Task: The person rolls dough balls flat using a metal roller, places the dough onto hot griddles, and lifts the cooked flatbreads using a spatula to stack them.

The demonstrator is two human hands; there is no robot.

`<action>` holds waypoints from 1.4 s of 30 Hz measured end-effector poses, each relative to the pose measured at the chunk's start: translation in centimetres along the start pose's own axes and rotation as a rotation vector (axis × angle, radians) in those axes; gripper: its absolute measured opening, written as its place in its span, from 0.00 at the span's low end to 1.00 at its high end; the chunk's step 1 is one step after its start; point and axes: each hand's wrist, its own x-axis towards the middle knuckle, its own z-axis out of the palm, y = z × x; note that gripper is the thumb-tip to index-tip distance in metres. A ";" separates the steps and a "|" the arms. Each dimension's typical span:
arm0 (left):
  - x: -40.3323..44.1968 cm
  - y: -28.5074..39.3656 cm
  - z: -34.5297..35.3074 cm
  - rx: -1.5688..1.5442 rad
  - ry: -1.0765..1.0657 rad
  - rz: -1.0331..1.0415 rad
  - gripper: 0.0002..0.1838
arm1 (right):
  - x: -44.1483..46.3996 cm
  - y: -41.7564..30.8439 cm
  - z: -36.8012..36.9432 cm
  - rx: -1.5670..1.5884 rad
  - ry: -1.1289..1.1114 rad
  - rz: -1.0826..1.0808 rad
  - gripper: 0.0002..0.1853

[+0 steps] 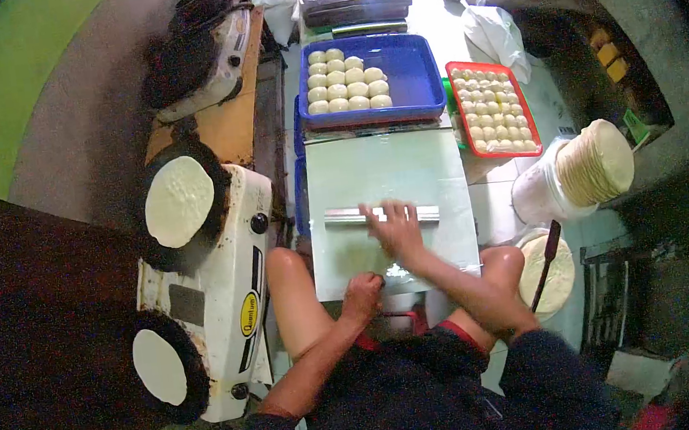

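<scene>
A metal rolling pin (345, 217) lies crosswise on the pale work board (381, 160). My right hand (395, 228) is on the pin, right of its middle, with its fingers apart over the metal. Closed at the board's near edge is my left hand (364, 296); what it holds, if anything, is too small to make out. Beyond the board, a blue tray (409, 72) holds rows of pale dough balls (337, 93) on its left side. Flat dough rounds rest on two black pans at the left, one farther (179, 201) and one nearer (160, 368).
The white stove (236, 270) stands at the left. To the right are a red tray (454, 75) of dough balls, a white bucket (533, 193) with stacked flatbreads (598, 165), and a dark-handled spatula (550, 255) over another round stack (561, 284).
</scene>
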 end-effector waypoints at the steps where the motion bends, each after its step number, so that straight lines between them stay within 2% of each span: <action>1: 0.1 0.0 0.0 0.017 0.014 0.005 0.17 | 0.2 -0.3 -0.2 -0.046 0.006 0.014 0.37; 4: 0.0 -0.1 -0.3 -0.028 -0.018 0.005 0.13 | 1.3 -1.2 0.0 -0.126 -0.017 0.143 0.34; 7: -0.1 0.0 -0.4 -0.063 0.021 0.026 0.09 | 5.6 0.1 -0.4 -0.026 -0.055 0.218 0.32; 10: -0.2 -0.3 0.1 -0.032 0.015 -0.024 0.09 | 0.7 -2.0 -0.6 -0.046 -0.020 0.174 0.33; 11: 0.0 -2.2 2.9 -0.049 0.079 0.036 0.09 | -1.0 -2.2 0.2 -0.106 0.030 0.091 0.34; 12: 0.6 -1.8 2.1 -0.042 0.089 0.038 0.08 | -1.3 -2.9 -1.4 0.051 -0.140 0.137 0.33; 14: -0.1 -0.3 -0.1 -0.035 0.058 0.026 0.08 | 1.2 -2.0 -1.1 0.024 -0.080 0.193 0.31; 15: -0.1 -0.2 -0.1 -0.073 0.084 0.039 0.08 | 2.9 -0.9 -0.2 -0.032 0.021 0.171 0.30; 18: 0.1 -0.3 -0.2 -0.105 0.070 0.036 0.07 | 5.4 -0.3 -0.9 -0.014 -0.031 0.254 0.31; 20: -0.1 -0.6 0.2 -0.065 0.062 0.039 0.07 | 2.0 -1.6 -1.2 -0.002 -0.051 0.230 0.33; 21: 0.1 -1.0 0.7 -0.048 0.062 0.041 0.07 | 0.3 -2.1 -1.1 -0.020 0.055 0.145 0.34; 22: 0.3 -0.7 0.3 -0.033 0.053 0.039 0.07 | -0.5 -2.6 -1.7 0.075 -0.208 0.232 0.33; 23: 0.0 -0.6 0.0 -0.046 0.002 0.000 0.07 | -0.2 -2.4 -1.7 0.059 -0.156 0.232 0.31; 26: 0.2 -0.3 -0.9 -0.101 0.059 0.067 0.07 | 3.3 -0.4 0.4 -0.030 0.021 0.259 0.26; 29: 0.3 -1.4 0.4 -0.061 0.014 0.019 0.09 | 4.3 0.4 0.0 0.141 0.111 0.334 0.29; 30: 0.5 -1.0 0.5 -0.048 0.006 0.010 0.09 | 4.2 0.5 -0.5 0.287 0.039 0.380 0.30; 32: 0.5 -0.8 0.5 -0.038 0.025 0.022 0.10 | 3.6 1.1 -1.7 0.378 -0.153 0.391 0.32; 34: 0.0 -1.0 0.4 -0.051 0.032 0.038 0.10 | 3.8 -0.3 -4.3 0.282 -0.382 0.322 0.34; 39: 0.0 -0.8 0.1 -0.056 0.020 0.017 0.12 | 2.1 -1.5 -1.3 0.082 -0.007 0.281 0.16; 42: 0.3 -1.0 0.0 -0.031 -0.049 0.021 0.12 | 1.9 -0.7 -1.6 0.267 0.035 0.424 0.17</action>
